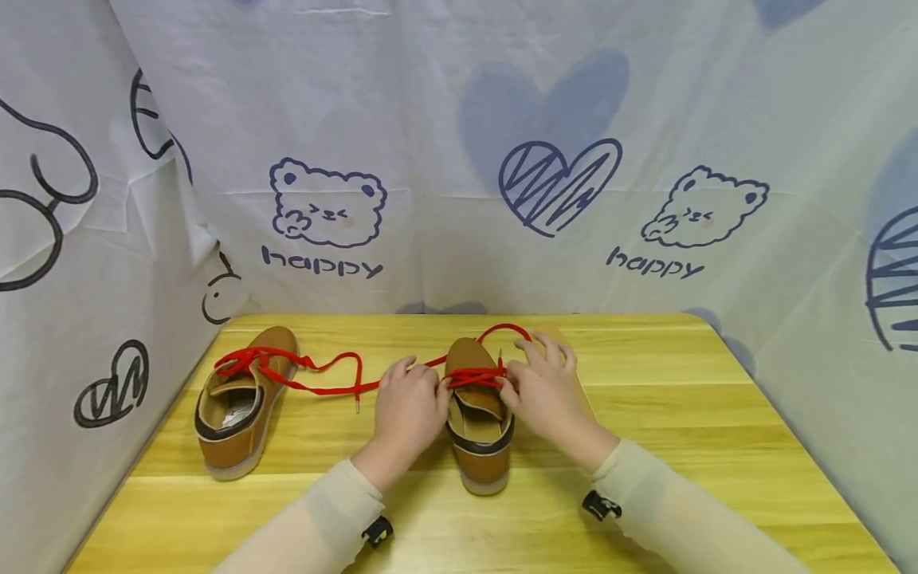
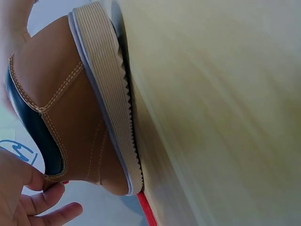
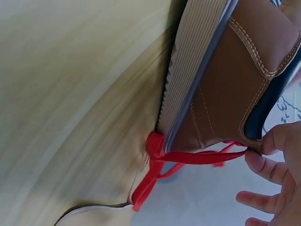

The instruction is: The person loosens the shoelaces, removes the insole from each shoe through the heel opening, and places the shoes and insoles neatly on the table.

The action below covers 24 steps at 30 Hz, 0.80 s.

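A brown leather shoe point(image 1: 482, 464) with a dark collar and red shoelace point(image 1: 469, 376) stands on the table, toe pointing away. My left hand point(image 1: 410, 402) is at its left side. In the left wrist view, thumb and forefinger pinch the front corner of the shoe's point(image 2: 80, 117) lacing flap. On the opposite side my right hand point(image 1: 543, 388) pinches the matching flap corner, as the right wrist view shows, its other fingers spread. Beside those fingertips the red shoelace point(image 3: 197, 157) runs across the shoe front and hangs in a loop.
A second brown shoe point(image 1: 233, 456) stands at the left, its red lace point(image 1: 319, 391) trailing right across the wooden table point(image 1: 681, 414). A flat piece with a pale edge point(image 1: 586, 399) lies by my right hand. A printed white cloth point(image 1: 430, 159) hangs behind.
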Motion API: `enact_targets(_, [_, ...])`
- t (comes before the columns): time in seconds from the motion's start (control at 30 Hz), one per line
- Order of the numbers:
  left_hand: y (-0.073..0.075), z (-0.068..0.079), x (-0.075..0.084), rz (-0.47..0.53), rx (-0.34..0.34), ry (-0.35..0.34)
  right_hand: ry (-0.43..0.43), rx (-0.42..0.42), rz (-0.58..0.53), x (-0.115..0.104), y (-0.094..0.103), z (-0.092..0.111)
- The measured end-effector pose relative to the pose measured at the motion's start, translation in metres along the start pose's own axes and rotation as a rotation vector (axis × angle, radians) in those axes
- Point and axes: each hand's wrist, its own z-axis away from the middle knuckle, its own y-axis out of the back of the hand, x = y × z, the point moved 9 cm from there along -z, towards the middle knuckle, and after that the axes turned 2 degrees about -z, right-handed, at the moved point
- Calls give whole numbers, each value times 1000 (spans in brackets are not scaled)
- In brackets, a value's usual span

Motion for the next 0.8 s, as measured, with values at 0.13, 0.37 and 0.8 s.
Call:
enact_targets(0.13, [-1, 2, -5, -1, -16, 7, -22, 11, -10, 7, 1, 4])
enact_targets(0.37, [-3, 6, -11, -3, -18, 20, -70, -2, -6, 15, -2, 8])
enact_targets(0.8, [-6, 7, -16, 12, -28, 31, -133, -30, -67, 23, -5, 12])
